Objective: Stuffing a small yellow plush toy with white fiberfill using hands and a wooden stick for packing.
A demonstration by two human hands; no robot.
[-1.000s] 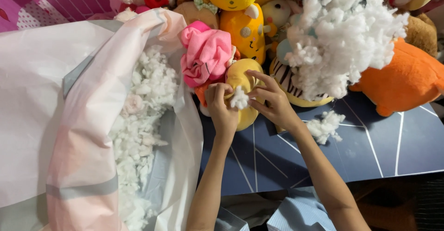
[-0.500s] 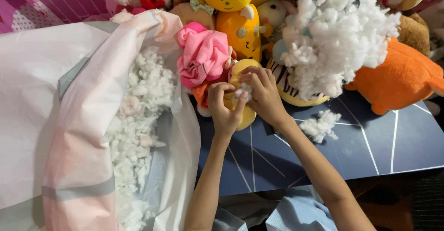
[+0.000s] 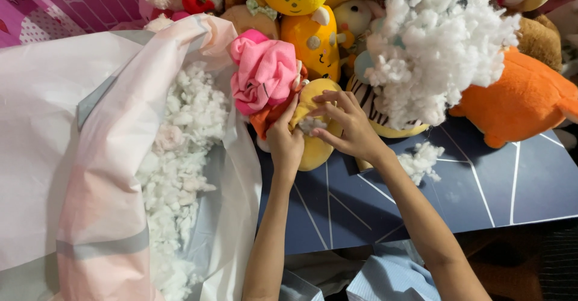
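Two hands (image 3: 286,141) (image 3: 346,126), one yellow toy (image 3: 316,150)

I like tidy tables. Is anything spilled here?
Yes. A loose clump of white stuffing lies on the blue mat, away from the big pile. More pokes from the yellow toy between both hands.

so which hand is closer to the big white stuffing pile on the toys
Right. The right hand is just left of and below the stuffing pile; the left hand grips the yellow plush, farther left.
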